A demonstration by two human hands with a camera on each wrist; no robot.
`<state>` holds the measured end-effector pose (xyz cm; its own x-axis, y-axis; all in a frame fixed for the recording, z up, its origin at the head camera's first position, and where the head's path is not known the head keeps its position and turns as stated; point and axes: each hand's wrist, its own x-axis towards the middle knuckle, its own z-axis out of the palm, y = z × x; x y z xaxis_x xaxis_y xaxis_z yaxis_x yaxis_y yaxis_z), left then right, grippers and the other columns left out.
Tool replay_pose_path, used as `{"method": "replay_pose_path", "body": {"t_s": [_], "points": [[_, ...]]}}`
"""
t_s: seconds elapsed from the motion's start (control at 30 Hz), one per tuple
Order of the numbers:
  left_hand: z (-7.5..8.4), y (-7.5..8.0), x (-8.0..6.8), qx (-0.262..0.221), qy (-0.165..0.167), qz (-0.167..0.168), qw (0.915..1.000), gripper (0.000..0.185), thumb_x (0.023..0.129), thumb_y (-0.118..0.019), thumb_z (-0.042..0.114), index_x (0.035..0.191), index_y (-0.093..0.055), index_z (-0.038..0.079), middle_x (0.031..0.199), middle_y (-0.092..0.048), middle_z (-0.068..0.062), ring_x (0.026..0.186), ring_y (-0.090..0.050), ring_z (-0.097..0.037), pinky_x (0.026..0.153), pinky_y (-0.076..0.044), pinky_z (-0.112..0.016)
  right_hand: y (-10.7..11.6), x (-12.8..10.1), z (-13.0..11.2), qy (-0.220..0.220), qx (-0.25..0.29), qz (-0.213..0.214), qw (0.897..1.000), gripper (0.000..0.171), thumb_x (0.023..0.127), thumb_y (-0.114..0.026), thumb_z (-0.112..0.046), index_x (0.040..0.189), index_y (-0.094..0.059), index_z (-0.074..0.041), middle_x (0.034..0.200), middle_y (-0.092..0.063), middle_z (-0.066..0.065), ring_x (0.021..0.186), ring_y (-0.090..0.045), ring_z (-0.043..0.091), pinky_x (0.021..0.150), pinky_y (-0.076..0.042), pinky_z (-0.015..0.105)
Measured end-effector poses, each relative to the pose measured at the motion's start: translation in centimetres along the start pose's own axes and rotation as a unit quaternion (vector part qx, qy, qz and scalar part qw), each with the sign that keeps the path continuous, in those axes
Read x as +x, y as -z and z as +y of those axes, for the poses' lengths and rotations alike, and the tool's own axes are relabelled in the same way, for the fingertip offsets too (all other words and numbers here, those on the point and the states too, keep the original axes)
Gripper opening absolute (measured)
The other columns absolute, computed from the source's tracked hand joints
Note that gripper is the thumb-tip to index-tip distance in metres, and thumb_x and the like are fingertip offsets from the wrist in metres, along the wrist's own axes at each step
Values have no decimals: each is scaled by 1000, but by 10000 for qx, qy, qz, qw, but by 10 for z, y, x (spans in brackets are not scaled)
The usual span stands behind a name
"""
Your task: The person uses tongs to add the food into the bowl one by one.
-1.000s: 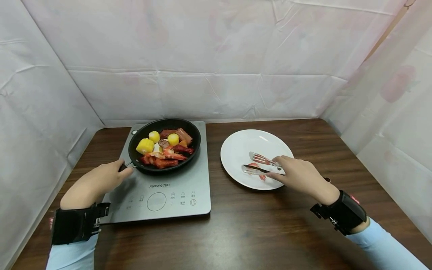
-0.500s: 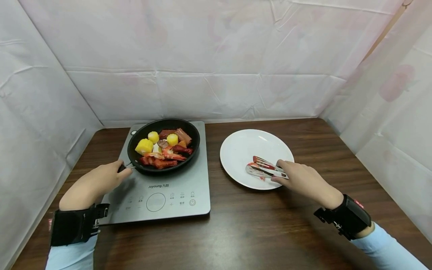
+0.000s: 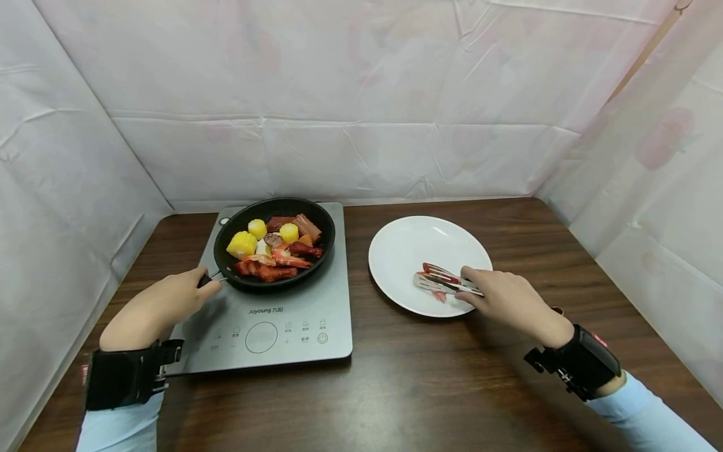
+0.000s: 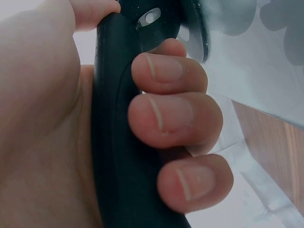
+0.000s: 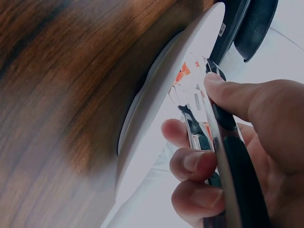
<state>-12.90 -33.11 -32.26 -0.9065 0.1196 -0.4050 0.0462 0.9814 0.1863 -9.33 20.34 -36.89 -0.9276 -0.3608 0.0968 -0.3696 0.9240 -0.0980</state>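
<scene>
A black frying pan [image 3: 275, 242] full of corn pieces, shrimp and sausage sits on a grey induction cooker [image 3: 271, 314]. My left hand [image 3: 169, 301] grips the pan's black handle [image 4: 118, 142], fingers curled round it. My right hand [image 3: 503, 298] holds metal tongs [image 3: 446, 281] over the near side of a white plate [image 3: 407, 245]. The tong tips pinch a small red and white piece of food [image 3: 437, 294] low on the plate. In the right wrist view the tongs [image 5: 209, 123] lie between thumb and fingers beside the plate's rim [image 5: 166, 71].
The dark wooden table [image 3: 423, 389] is boxed in by white sheeting on the left, back and right. The cooker's control panel [image 3: 265, 336] faces me. Bare wood lies in front of the plate and cooker.
The tongs have closed from spread apart to nearly together on the red piece, and my right hand has drawn slightly right and toward me. The left hand and pan have stayed still.
</scene>
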Motion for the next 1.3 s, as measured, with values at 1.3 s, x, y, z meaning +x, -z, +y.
{"method": "replay_pose_path", "body": {"t_s": [1.3], "points": [[0,-1,1,-22,-6,50,10000,79,107,-30,45,150,-24,-22,146,-36,-47,129,-47,-61,103,-43,-70,10,12,-9,-24,10,326,9995,26,97,-68,-39,107,-60,-16,70,-51,-7,57,-44,10,49,-34,28]]}}
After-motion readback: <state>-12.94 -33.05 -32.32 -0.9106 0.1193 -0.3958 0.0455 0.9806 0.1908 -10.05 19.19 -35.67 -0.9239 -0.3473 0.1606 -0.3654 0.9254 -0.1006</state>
